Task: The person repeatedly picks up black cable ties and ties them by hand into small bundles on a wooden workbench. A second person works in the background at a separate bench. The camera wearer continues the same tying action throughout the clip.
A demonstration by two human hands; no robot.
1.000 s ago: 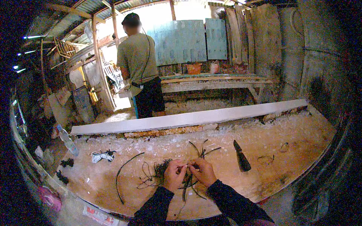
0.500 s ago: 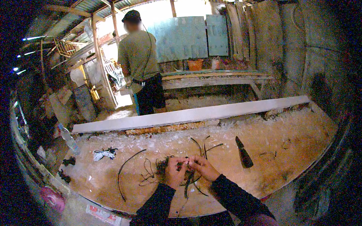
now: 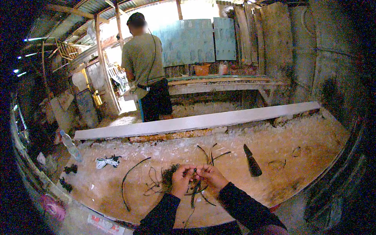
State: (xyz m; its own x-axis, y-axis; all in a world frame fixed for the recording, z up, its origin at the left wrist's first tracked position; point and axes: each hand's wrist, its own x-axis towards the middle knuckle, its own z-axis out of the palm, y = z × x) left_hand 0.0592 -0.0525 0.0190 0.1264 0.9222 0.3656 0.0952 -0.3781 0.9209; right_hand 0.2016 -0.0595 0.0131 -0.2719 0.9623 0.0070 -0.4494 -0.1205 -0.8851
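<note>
Over the middle of the board, my left hand (image 3: 181, 181) and my right hand (image 3: 212, 178) meet at the fingertips. Both are closed in a pinch on thin dark cord (image 3: 196, 171), mostly hidden by the fingers. A tangle of fine dark fibre (image 3: 167, 177) lies against the left hand's outer side. Below the fingers hang dark strips (image 3: 193, 199), and a thin strand trails toward the near edge. Loose loops of thin cord (image 3: 152, 183) rest left of the tangle. Just beyond the right hand, several short dark strips (image 3: 212, 156) cross each other.
A dark tapered blade-like piece (image 3: 253, 162) lies to the right. Leftward are a long curved strip (image 3: 123, 188), a white cord bundle (image 3: 106, 162), dark clumps (image 3: 70, 169) and a clear bottle (image 3: 69, 144). A pale raised beam (image 3: 196, 120) borders the far side. Beyond it stands a person (image 3: 143, 62).
My hands stay together in nearly the same place, with the fingertips slightly shifted around the cord. The person beyond the beam has turned the head to the right.
</note>
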